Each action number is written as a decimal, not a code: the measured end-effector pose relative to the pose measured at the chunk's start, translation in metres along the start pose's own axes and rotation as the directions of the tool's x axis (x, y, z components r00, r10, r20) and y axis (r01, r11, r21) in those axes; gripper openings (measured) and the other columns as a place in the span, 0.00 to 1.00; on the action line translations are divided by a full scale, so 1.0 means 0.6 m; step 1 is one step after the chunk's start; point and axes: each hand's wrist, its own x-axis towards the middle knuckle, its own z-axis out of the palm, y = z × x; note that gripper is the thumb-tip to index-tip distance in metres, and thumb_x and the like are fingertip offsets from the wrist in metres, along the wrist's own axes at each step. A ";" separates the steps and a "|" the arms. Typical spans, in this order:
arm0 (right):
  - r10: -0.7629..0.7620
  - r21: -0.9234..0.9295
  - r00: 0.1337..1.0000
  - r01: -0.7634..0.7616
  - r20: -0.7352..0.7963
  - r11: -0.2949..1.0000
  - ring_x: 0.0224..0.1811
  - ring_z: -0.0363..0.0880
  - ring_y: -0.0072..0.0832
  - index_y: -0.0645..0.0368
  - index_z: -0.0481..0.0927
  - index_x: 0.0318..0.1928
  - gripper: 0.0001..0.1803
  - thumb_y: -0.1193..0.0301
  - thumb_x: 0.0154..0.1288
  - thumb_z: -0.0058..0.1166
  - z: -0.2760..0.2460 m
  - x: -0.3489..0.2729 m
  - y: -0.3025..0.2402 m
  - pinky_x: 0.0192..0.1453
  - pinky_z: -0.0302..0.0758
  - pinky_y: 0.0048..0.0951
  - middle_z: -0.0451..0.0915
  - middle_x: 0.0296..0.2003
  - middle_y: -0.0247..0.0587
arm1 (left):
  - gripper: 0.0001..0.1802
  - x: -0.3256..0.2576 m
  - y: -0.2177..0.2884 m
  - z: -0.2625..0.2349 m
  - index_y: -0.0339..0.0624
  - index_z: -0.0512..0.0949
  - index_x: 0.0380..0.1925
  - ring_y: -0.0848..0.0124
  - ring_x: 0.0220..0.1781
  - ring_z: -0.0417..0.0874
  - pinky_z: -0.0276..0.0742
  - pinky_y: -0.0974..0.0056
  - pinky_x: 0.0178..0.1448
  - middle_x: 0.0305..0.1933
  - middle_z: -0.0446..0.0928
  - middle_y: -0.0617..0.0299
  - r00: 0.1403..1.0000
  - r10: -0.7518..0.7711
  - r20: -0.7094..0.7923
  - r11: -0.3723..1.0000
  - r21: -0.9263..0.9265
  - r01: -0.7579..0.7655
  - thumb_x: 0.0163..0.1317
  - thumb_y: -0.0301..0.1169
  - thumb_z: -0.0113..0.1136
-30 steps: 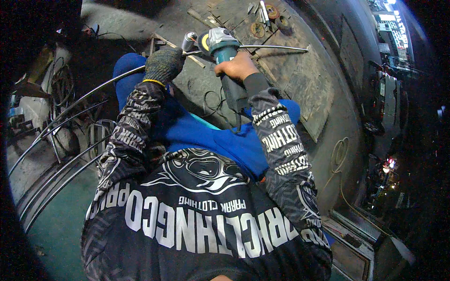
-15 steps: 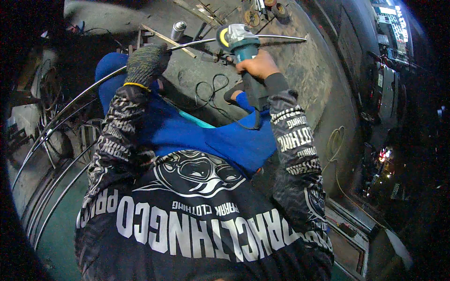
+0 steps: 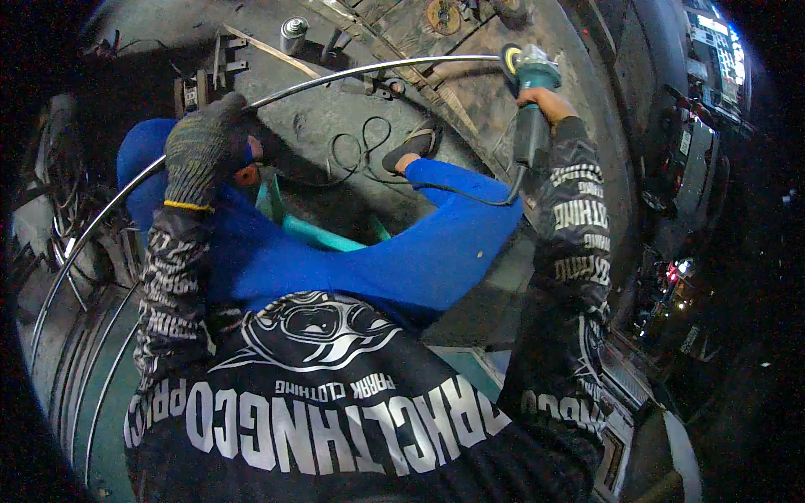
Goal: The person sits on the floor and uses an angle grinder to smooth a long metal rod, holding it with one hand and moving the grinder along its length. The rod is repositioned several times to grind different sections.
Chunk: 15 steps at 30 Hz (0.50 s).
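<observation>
In a dark knitted glove, my left hand is closed around a long shiny metal rod, which looks curved and runs from the lower left across to the right. My bare right hand grips a teal and black angle grinder. The grinder's yellow-faced disc is at the rod's far right end; whether it touches cannot be made out. A black cord trails from the grinder's lower end over my blue-clad leg.
A spray can stands on the concrete floor beyond the rod, beside a thin wooden strip. Round discs lie at the top. More metal rods lie at lower left. A teal piece shows between my legs.
My right hand has carried the grinder rightward along the rod to its end. My left hand, still gripping the rod, appears farther left and lower. The view has shifted, and my right leg shows more.
</observation>
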 end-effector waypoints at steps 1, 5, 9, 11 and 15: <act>0.070 0.148 0.997 -0.072 0.019 0.986 0.33 0.81 0.34 0.59 0.85 0.34 0.18 0.60 0.44 0.66 -0.018 0.023 0.026 0.38 0.76 0.34 0.83 0.34 0.42 | 0.21 -0.001 0.002 -0.004 0.50 0.77 0.38 0.50 0.37 0.83 0.78 0.48 0.39 0.33 0.81 0.50 1.000 -0.017 0.025 1.000 -0.011 0.017 0.46 0.46 0.68; 0.147 0.109 0.986 -0.138 -0.080 0.984 0.31 0.80 0.33 0.54 0.84 0.34 0.14 0.60 0.48 0.63 -0.098 0.115 0.131 0.38 0.76 0.34 0.81 0.32 0.39 | 0.17 -0.014 0.001 -0.011 0.50 0.78 0.39 0.51 0.36 0.83 0.77 0.49 0.37 0.33 0.81 0.52 1.000 0.002 -0.003 0.998 -0.059 -0.002 0.52 0.44 0.64; -0.065 0.125 0.996 0.058 0.059 0.991 0.31 0.80 0.34 0.53 0.84 0.34 0.13 0.61 0.49 0.62 -0.159 0.169 0.196 0.38 0.76 0.35 0.82 0.32 0.39 | 0.11 -0.020 -0.016 -0.017 0.50 0.78 0.40 0.52 0.34 0.83 0.77 0.51 0.35 0.31 0.81 0.54 0.997 0.059 -0.056 0.997 0.053 -0.056 0.58 0.38 0.60; -0.012 0.168 0.998 0.002 0.058 0.986 0.31 0.80 0.34 0.52 0.84 0.34 0.13 0.61 0.50 0.62 -0.177 0.179 0.211 0.38 0.76 0.35 0.82 0.32 0.39 | 0.10 -0.027 -0.020 -0.017 0.50 0.79 0.40 0.53 0.33 0.83 0.76 0.51 0.34 0.30 0.80 0.55 0.994 0.083 -0.074 0.993 0.089 -0.077 0.59 0.36 0.58; 0.066 0.239 0.997 -0.074 0.041 0.968 0.30 0.80 0.35 0.52 0.84 0.35 0.12 0.61 0.50 0.61 -0.186 0.181 0.210 0.37 0.77 0.35 0.82 0.32 0.39 | 0.09 -0.030 -0.023 -0.014 0.51 0.79 0.40 0.54 0.33 0.83 0.76 0.51 0.34 0.31 0.81 0.56 0.990 0.093 -0.108 0.996 0.007 -0.093 0.59 0.36 0.59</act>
